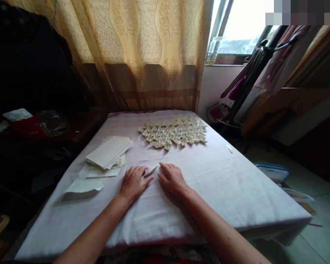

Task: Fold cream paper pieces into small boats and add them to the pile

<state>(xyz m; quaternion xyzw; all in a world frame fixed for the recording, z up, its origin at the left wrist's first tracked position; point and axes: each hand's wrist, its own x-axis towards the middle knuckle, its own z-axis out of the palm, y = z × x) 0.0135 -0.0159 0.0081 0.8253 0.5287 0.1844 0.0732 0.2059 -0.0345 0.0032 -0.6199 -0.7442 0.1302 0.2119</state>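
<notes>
Near the middle of the cloth-covered table, my left hand (135, 182) holds a small folded piece of paper (150, 171) between thumb and fingers. Just to the right of that paper lies my right hand (172, 177), its fingers apart and resting on the cloth with nothing in them. Farther back stand many small folded paper boats (176, 132), set close together in rows. Left of my left hand is a loose stack of pale paper sheets (110, 151), with one curled sheet (85, 185) at its near side.
A white cloth (225, 190) covers the table. One small white scrap (229, 148) lies by its right edge. Dark furniture with a red packet (30, 126) stands at the left. A yellow curtain (143, 44) hangs behind, and a dark coat stand (250, 77) rises at the right.
</notes>
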